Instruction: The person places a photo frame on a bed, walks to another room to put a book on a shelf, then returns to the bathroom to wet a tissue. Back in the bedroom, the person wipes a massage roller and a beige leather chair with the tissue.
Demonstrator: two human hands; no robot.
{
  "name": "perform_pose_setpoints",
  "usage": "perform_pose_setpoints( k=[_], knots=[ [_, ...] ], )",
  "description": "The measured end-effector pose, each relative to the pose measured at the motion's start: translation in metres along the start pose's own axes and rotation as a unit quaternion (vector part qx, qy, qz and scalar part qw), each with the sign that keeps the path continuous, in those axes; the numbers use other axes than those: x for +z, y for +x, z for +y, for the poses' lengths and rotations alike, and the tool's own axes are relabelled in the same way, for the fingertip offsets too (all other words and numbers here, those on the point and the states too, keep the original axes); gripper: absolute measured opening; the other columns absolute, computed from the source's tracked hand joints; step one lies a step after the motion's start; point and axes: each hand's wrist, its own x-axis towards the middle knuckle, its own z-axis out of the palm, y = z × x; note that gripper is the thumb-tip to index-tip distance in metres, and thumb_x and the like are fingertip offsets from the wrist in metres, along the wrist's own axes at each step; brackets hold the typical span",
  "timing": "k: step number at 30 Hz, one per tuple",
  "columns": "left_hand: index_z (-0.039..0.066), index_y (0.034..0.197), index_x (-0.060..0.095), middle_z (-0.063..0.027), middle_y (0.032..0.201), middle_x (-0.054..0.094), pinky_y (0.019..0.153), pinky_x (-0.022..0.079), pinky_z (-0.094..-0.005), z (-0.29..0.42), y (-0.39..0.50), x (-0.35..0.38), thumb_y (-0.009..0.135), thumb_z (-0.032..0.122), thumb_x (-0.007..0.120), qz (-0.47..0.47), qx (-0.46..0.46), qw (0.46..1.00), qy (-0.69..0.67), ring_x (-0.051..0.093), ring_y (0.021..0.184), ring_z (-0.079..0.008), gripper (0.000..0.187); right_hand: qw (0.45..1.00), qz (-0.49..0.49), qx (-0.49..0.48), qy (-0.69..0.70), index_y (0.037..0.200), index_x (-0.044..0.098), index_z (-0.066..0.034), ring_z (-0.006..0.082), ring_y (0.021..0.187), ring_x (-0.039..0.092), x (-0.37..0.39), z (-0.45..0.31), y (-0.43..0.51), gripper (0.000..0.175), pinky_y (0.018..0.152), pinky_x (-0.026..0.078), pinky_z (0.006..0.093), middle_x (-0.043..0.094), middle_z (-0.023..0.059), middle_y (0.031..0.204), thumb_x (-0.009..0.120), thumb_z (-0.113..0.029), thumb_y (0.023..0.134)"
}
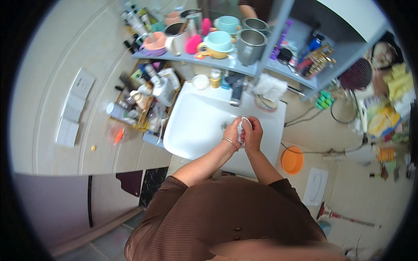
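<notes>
Both hands meet over the white washbasin [192,120], closed around a small white cloth [241,130]. My left hand [231,132], with a silver bangle at the wrist, grips the cloth from the left. On its other side my right hand [254,133] presses with thumb and fingers. Parts of the cloth are hidden by the fingers. Just left of the hands shows the metal drain [224,125]. The dark faucet [236,93] stands behind them at the back rim; I cannot tell whether water runs.
A rack of bottles and combs [143,94] borders the basin on the left. A blue-grey shelf [196,60] bears several cups above it. A white towel [270,86] lies right of the faucet. An orange basin [292,160] and hanging cords [310,148] are to the right.
</notes>
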Motion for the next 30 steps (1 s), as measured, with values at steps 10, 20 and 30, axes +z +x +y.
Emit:
perform_pose_setpoints(
  k=[10, 20, 30],
  knots=[
    [0.000, 0.084, 0.063, -0.0243, 0.078, 0.063, 0.067, 0.048, -0.0463, -0.011, -0.030, -0.084, 0.100, 0.033, 0.046, 0.190, 0.332, 0.801, 0.461, 0.060, 0.070, -0.0408, 0.040, 0.932, -0.113, 0.266, 0.220, 0.113, 0.063, 0.0013, 0.0277, 0.102, 0.064, 0.056, 0.076, -0.027, 0.042, 0.088, 0.053, 0.0408, 0.066, 0.0155, 0.107, 0.048, -0.036, 0.099],
    [0.005, 0.093, 0.065, -0.0216, 0.084, 0.065, 0.070, 0.049, -0.0462, 0.050, -0.117, -0.191, 0.098, 0.033, 0.052, 0.140, 0.363, 0.692, 0.609, 0.060, 0.075, -0.0417, 0.032, 0.936, -0.238, 0.226, 0.130, 0.112, 0.064, 0.0024, 0.0290, 0.101, 0.065, 0.162, 0.077, -0.065, 0.039, 0.090, 0.053, 0.0425, 0.067, 0.0174, 0.108, 0.044, -0.028, 0.100],
    [0.011, 0.102, 0.071, -0.0158, 0.098, 0.071, 0.073, 0.055, -0.0405, 0.006, -0.369, -0.593, 0.095, 0.031, 0.055, 0.524, 0.244, 0.505, 0.641, 0.069, 0.090, -0.0317, 0.027, 0.904, -0.416, -0.097, 0.014, 0.114, 0.064, 0.0028, 0.0224, 0.085, 0.069, 0.362, -0.001, -0.237, 0.037, 0.077, 0.055, 0.0347, 0.070, 0.0183, 0.098, 0.049, -0.029, 0.103]
  ],
)
